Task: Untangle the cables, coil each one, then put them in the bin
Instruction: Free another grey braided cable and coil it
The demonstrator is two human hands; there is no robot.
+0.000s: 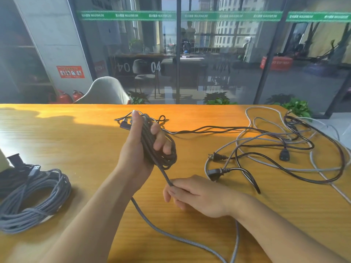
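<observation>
your left hand (140, 147) grips the dark braided cable coil (161, 149) at frame centre. your right hand (195, 196) pinches its loose tail (168, 179) just below.

Left hand (146, 143) raised, fingers curled; right hand (197, 196) low, pinching

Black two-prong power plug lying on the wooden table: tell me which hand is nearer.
Right. The right hand lies just below-left of the black two-prong power plug; the left hand is farther left, raised, gripping a coil.
</observation>
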